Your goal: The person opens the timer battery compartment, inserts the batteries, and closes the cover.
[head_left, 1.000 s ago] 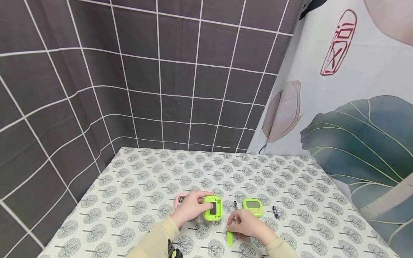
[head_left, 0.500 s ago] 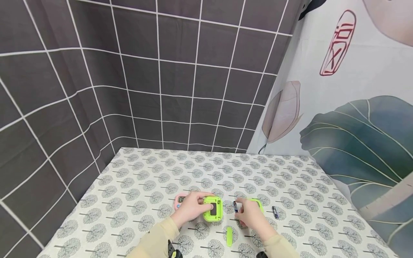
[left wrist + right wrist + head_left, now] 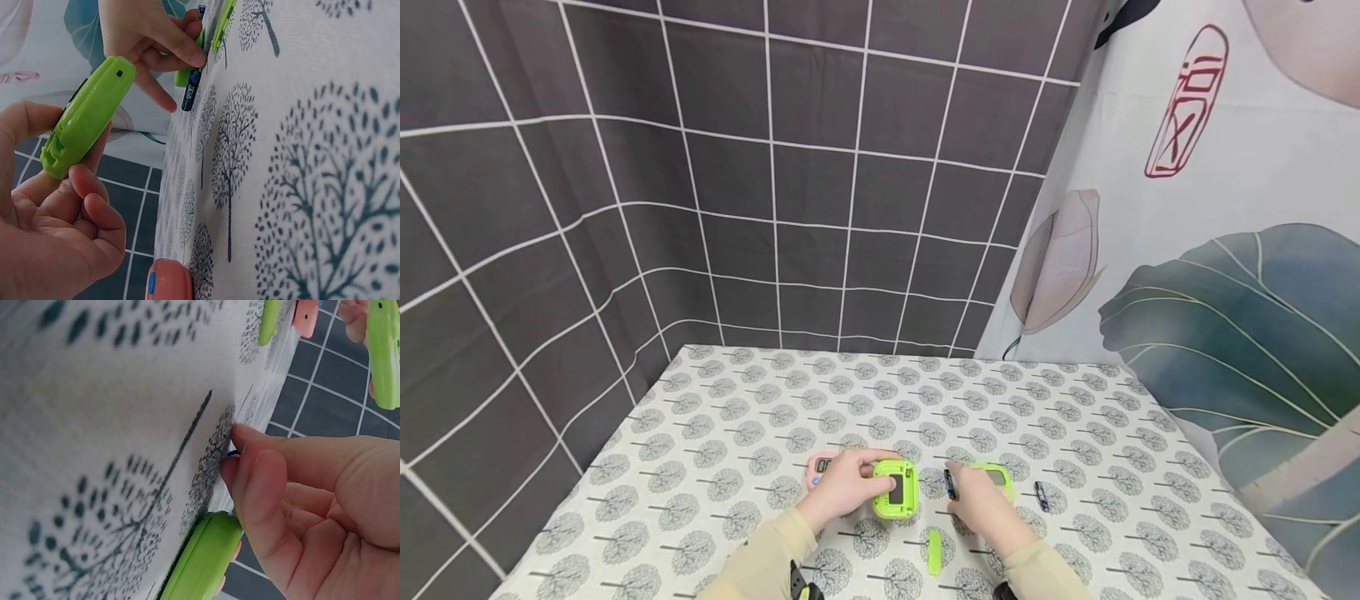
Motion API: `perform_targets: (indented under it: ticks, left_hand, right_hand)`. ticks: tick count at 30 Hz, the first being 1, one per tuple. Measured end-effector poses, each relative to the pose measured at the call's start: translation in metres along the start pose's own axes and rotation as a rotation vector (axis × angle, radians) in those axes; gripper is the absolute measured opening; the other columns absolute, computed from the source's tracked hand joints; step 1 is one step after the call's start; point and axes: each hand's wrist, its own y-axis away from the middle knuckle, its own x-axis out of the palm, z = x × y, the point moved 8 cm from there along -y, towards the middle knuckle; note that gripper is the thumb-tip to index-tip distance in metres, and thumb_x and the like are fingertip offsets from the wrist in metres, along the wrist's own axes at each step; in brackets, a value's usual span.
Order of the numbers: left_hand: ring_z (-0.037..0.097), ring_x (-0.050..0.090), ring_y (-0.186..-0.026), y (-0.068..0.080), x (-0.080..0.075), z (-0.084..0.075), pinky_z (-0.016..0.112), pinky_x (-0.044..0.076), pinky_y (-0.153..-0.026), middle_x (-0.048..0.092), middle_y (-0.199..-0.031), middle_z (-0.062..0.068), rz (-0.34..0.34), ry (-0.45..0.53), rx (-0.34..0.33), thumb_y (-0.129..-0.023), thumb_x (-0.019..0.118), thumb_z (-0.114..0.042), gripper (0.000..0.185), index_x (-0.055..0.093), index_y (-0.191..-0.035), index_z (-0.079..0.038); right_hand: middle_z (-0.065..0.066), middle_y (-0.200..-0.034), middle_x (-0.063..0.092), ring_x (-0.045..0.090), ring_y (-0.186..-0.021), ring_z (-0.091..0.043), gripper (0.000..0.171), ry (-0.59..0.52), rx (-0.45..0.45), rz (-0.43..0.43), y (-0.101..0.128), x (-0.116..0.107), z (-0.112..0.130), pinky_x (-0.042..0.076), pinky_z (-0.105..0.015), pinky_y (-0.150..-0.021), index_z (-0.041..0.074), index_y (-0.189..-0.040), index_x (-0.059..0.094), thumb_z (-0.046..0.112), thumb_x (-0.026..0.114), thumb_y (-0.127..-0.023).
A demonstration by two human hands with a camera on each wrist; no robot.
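Before me a table (image 3: 737, 433) covered in a white cloth printed with small grey trees sits in a corner, dark grey tiled walls (image 3: 737, 208) behind and left of it, a leaf-and-flower curtain (image 3: 1225, 292) hanging to its right.

We count two green timers (image 3: 896, 489) (image 3: 996, 478), one pink timer (image 3: 817, 469), two batteries (image 3: 950, 483) (image 3: 1041, 495) and one loose green battery cover (image 3: 934, 552).
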Motion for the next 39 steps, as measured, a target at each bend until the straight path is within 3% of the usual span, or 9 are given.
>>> perform_targets:
  ticks: [2,5,9,13,20,29,39]
  left_hand:
    - [0.014,0.067,-0.081,0.0,0.0,-0.001,0.026,0.053,-0.074,0.072,-0.098,0.008,0.004,0.01,0.003,-0.078,0.071,-0.014,0.042,0.065,-0.119,-0.007]
    - [0.015,0.067,-0.082,0.0,0.0,-0.001,0.026,0.054,-0.072,0.072,-0.099,0.009,0.011,0.026,0.003,-0.079,0.07,-0.013,0.042,0.064,-0.119,-0.006]
    - [0.014,0.067,-0.081,0.0,0.0,-0.002,0.024,0.054,-0.071,0.072,-0.097,0.008,0.012,0.02,0.004,-0.079,0.07,-0.014,0.042,0.064,-0.119,-0.006]
    - [0.014,0.066,-0.081,0.001,0.0,-0.003,0.026,0.053,-0.072,0.072,-0.096,0.007,-0.001,-0.023,0.013,-0.078,0.071,-0.015,0.042,0.065,-0.118,-0.007]
    - [0.016,0.067,-0.083,0.001,0.0,-0.001,0.028,0.053,-0.074,0.072,-0.098,0.009,-0.006,-0.027,0.011,-0.078,0.072,-0.015,0.043,0.065,-0.119,-0.007]
    - [0.015,0.066,-0.081,0.0,0.001,0.002,0.025,0.053,-0.071,0.072,-0.097,0.009,-0.007,-0.014,0.004,-0.078,0.072,-0.014,0.043,0.064,-0.119,-0.006]
    - [0.017,0.066,-0.087,0.0,-0.001,0.003,0.03,0.053,-0.076,0.071,-0.103,0.009,-0.018,-0.043,-0.021,-0.081,0.07,-0.019,0.042,0.064,-0.121,-0.007]
  right_hand:
    - [-0.03,-0.121,0.057,0.065,-0.092,-0.034,0.061,0.028,-0.017,-0.001,-0.002,0.0,0.0,0.057,-0.035,-0.07,-0.01,-0.13,0.047,-0.004,0.071,-0.074]
    - [-0.029,-0.119,0.059,0.063,-0.1,-0.037,0.058,0.042,-0.018,0.0,-0.003,0.001,0.0,0.056,-0.04,-0.077,-0.009,-0.127,0.05,-0.003,0.072,-0.074]
    - [-0.02,-0.091,0.066,0.066,-0.077,-0.028,0.05,0.033,-0.029,-0.003,-0.003,0.0,0.0,0.056,-0.037,-0.069,-0.007,-0.121,0.055,-0.003,0.072,-0.073]
    - [-0.004,-0.065,0.057,0.055,-0.053,-0.012,0.047,-0.016,-0.023,0.005,-0.001,0.001,-0.001,0.049,-0.025,-0.05,-0.006,-0.119,0.056,-0.003,0.072,-0.075]
    - [-0.004,-0.063,0.055,0.053,-0.048,-0.011,0.046,-0.036,-0.024,0.007,0.003,0.0,0.001,0.046,-0.021,-0.044,-0.009,-0.115,0.056,-0.006,0.072,-0.072]
    - [-0.002,-0.064,0.056,0.052,-0.05,-0.011,0.035,-0.083,-0.056,-0.045,0.005,-0.005,0.0,0.046,-0.022,-0.045,-0.003,-0.094,0.06,0.008,0.08,-0.068]
    - [0.005,-0.064,0.052,0.046,-0.051,-0.007,0.044,-0.127,-0.126,-0.111,0.007,-0.012,0.005,0.041,-0.021,-0.045,0.0,-0.105,0.06,0.016,0.082,-0.069]
